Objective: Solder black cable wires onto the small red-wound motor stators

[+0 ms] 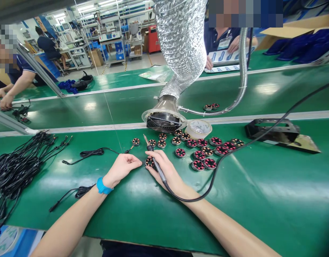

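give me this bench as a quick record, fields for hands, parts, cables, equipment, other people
left hand: fingertips together, any held item not visible; blue wristband on wrist
right hand: holds soldering iron; fingers at a small round part
other parts: red-coil parts and copper-coloured ones
cables: large black heap, far left
equipment: fan below silver duct
other people: co-worker across, handling printed sheets

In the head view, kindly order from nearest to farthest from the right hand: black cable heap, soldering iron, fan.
1. Soldering iron: in the right hand.
2. Fan: beyond the hand, below the silver duct.
3. Black cable heap: far left, on the green table.
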The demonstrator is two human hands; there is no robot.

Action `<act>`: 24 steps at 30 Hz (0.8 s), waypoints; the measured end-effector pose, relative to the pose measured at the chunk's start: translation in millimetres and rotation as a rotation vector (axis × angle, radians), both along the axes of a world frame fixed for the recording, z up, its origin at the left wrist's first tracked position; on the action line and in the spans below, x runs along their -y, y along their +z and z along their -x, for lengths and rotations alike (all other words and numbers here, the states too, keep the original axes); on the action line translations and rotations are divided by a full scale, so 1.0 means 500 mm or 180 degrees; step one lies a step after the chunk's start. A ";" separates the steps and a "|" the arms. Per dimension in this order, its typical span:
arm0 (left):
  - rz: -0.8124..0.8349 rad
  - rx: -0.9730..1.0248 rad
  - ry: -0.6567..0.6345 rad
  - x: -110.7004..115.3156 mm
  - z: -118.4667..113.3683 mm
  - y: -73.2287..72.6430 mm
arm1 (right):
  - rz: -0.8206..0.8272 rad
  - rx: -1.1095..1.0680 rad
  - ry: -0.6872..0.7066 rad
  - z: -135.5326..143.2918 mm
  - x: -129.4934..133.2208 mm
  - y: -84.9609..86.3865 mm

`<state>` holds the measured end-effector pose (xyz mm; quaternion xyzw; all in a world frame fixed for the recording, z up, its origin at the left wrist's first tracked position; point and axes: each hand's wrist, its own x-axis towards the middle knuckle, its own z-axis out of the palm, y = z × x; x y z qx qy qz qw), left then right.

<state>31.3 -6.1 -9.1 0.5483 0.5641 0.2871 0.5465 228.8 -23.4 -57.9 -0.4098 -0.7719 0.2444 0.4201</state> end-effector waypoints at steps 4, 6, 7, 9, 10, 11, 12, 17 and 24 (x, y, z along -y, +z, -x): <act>-0.0072 -0.0174 0.0001 0.003 -0.005 -0.001 | -0.0058 0.0016 0.0000 -0.001 -0.002 0.000; -0.0116 -0.0217 -0.0015 0.005 -0.007 -0.001 | -0.0144 0.0011 -0.0010 0.001 -0.002 0.005; -0.0140 -0.0239 -0.0022 0.006 -0.008 -0.002 | -0.0211 0.0000 -0.0017 0.002 -0.002 0.008; -0.0189 -0.0287 -0.0033 0.009 -0.009 -0.006 | -0.0374 -0.0032 -0.0005 0.005 -0.002 0.013; -0.0224 -0.0306 -0.0040 0.010 -0.010 -0.007 | -0.0455 -0.0043 0.0011 0.006 -0.002 0.013; -0.0264 -0.0314 -0.0062 0.012 -0.011 -0.009 | -0.0522 -0.0044 0.0040 0.007 -0.002 0.012; -0.0297 -0.0310 -0.0097 0.013 -0.011 -0.010 | -0.0561 -0.0031 0.0080 0.007 -0.002 0.009; 0.0244 0.0078 -0.0330 0.019 -0.015 -0.006 | -0.0618 0.0073 0.0160 0.015 0.002 -0.009; 0.0483 0.0882 0.0009 0.023 -0.026 -0.008 | -0.0279 -0.0900 -0.0415 0.049 0.023 0.020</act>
